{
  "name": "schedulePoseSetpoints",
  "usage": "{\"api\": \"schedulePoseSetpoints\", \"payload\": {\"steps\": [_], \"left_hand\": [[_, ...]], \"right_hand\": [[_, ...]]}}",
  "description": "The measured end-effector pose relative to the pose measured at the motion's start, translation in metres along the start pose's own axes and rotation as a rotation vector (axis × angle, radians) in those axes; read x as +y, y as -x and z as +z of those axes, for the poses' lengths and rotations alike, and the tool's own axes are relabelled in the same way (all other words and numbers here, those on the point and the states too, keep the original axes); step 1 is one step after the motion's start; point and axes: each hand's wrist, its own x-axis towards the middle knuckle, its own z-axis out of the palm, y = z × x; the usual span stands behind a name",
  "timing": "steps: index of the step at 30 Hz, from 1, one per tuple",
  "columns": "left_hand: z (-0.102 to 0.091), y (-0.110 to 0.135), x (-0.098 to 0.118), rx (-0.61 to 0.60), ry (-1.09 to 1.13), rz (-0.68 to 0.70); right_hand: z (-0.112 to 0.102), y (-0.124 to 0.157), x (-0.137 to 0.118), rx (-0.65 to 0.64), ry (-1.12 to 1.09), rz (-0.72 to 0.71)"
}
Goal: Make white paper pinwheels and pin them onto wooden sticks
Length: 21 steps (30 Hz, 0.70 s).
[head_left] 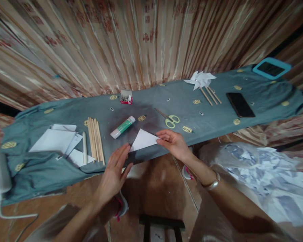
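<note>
The paper (143,139) lies folded into a white triangle at the near edge of the table (166,101), right in front of me, with the glue (122,127) just beyond it to the left and the scissors (170,119) just beyond to the right. My right hand (173,143) is curled, its fingertips bunched on the triangle's right tip and gripping it. My left hand (114,169) is open and flat, fingers together, their tips touching the triangle's left corner.

To crease this well, I judge the right hand should pin its tip so the layers cannot slide, while the flat left hand presses along the fold from one end to the other, with firm, even weight. The cloth is soft and wrinkled here, so the edge may go wavy; pressing where the cloth lies smooth would help. The sticks (96,139) and the spare sheets (54,139) lie well to the left, out of the way.
</note>
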Motion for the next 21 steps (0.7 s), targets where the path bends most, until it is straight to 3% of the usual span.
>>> {"api": "schedulePoseSetpoints", "payload": {"steps": [5,8,11,21], "left_hand": [[-0.001,-0.034,0.019,0.233,0.871,-0.599],[-0.004,-0.056,0.025,0.114,1.260,-0.796],[-0.006,-0.068,0.029,0.018,1.340,-0.886],[0.004,-0.072,0.038,0.043,1.452,-0.902]], "right_hand": [[0.007,-0.002,-0.016,0.039,-0.111,-0.103],[0.010,-0.001,-0.022,0.036,-0.093,-0.159],[0.009,-0.001,-0.023,0.038,-0.075,-0.184],[-0.001,0.000,-0.025,0.014,-0.063,-0.178]]}}
